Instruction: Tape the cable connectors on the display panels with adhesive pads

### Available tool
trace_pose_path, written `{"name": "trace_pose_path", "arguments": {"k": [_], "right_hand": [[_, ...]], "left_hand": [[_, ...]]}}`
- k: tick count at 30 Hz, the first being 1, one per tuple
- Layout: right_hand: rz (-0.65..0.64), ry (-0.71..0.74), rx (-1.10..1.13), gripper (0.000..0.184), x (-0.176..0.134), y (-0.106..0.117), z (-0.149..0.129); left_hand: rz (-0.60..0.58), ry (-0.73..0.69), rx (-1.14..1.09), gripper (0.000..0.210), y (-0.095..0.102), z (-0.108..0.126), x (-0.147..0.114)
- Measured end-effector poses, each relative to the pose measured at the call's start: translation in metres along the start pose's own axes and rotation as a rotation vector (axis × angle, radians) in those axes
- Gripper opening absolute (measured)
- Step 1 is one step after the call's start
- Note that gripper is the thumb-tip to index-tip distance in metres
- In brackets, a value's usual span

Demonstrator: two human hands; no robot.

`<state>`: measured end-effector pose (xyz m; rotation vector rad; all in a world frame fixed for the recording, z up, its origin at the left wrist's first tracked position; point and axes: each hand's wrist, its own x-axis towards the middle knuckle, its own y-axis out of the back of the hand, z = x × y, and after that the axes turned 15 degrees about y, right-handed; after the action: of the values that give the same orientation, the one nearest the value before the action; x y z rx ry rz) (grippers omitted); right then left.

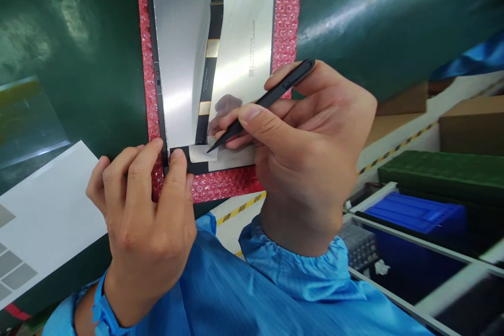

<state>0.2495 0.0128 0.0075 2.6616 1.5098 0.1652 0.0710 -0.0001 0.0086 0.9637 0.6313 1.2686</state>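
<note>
A flat display panel (181, 63) with a silvery back lies in front of me, a black flex cable (208, 73) running along it. At its near edge, a small pale sticker (202, 154) sits over a black strip (197, 166). My right hand (307, 136) is closed around black pointed tweezers (271, 97), whose tip touches or hovers just above the sticker; I cannot tell which. My left hand (142, 210) rests at the panel's near left corner with fingers apart, the thumb on the black strip and the index finger by the side edge.
Pink bubble wrap (289, 10) lies under the panel on a green table (90, 63). To the left are a white sheet with grey squares (59, 210) and a clear film (35, 115). Beyond the table's right side stand a blue bin (421, 212) and cardboard boxes (472, 126).
</note>
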Motion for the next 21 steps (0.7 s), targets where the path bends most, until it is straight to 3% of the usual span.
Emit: {"name": "trace_pose_path", "arguments": {"k": [21], "right_hand": [[0.01, 0.094, 0.107, 0.024, 0.002, -0.001, 0.01]], "left_hand": [[0.044, -0.009, -0.047, 0.028, -0.003, 0.001, 0.0]]}}
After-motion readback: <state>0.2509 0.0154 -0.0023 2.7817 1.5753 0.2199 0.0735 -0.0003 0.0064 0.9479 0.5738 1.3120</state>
